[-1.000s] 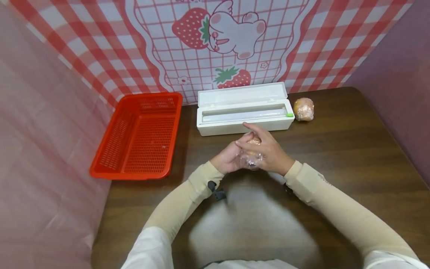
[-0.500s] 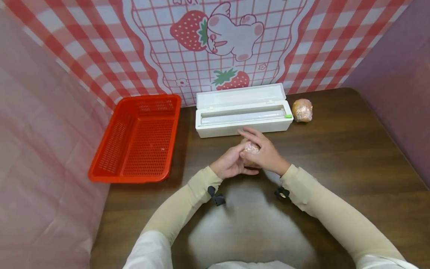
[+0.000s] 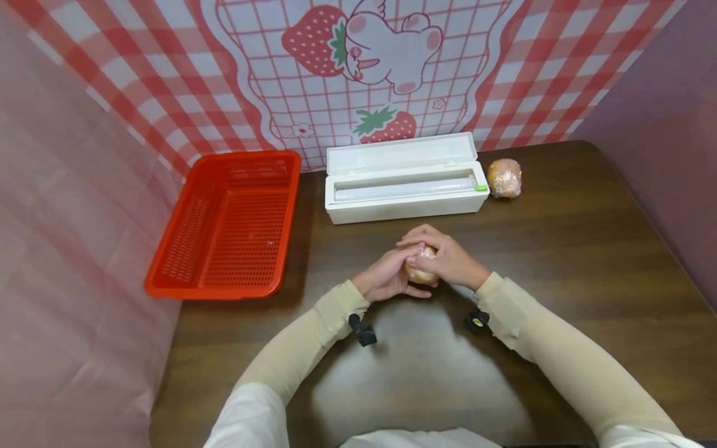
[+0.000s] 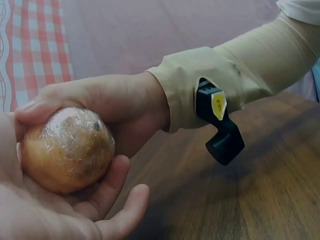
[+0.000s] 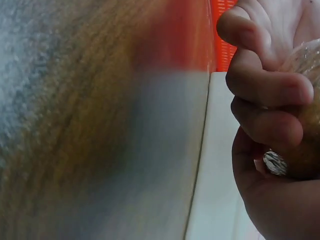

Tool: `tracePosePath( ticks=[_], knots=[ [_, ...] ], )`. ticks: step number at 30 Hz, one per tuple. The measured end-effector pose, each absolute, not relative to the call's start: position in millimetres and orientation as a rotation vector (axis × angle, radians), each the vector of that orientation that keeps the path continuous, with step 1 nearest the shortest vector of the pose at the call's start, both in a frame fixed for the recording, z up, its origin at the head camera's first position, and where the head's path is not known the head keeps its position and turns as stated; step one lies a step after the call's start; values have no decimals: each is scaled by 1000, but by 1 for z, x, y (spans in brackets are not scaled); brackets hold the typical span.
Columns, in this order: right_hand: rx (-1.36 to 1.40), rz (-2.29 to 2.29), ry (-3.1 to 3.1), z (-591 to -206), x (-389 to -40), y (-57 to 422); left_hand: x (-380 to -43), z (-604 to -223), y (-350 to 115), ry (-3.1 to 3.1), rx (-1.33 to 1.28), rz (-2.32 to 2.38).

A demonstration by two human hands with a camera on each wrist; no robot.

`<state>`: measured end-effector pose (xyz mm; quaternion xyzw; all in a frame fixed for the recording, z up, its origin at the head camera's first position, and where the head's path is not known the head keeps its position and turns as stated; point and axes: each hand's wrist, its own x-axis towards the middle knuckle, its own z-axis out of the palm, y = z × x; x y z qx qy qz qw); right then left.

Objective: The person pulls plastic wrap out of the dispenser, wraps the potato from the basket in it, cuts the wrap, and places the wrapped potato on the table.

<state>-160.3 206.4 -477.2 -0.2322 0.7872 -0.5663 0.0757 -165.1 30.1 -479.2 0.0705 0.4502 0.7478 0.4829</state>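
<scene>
A round, orange-brown fruit wrapped in cling film [image 3: 421,274] is held between both hands in front of the white box; its exact kind I cannot tell. The left hand [image 3: 386,277] cups it from the left, with a finger reaching out below. From the right and above, the right hand [image 3: 445,261] grips it, fingers bent over the top. In the left wrist view the wrapped fruit [image 4: 70,150] shows shiny, crinkled film and a dark spot. Part of the wrapped fruit [image 5: 311,120] appears at the right edge of the right wrist view, behind curled fingers.
A white cling film box [image 3: 407,208] stands at the back, lid up, with a roll inside. Right of it sits another wrapped round fruit [image 3: 505,178]. A red plastic basket [image 3: 271,274] stands on the left of the wooden table [image 3: 582,261]. A checked cloth hangs behind.
Both hands have drawn slightly back from the box. The right hand's outstretched fingers have folded over the wrapped fruit, and the fruit has turned between the hands.
</scene>
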Motion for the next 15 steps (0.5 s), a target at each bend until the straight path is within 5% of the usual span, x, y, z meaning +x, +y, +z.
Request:
tracePosePath(
  ticks=[15],
  knots=[
    [-808,-1676,2274,-479,-162,213,-160,-489,25,1027,255,1797]
  ],
)
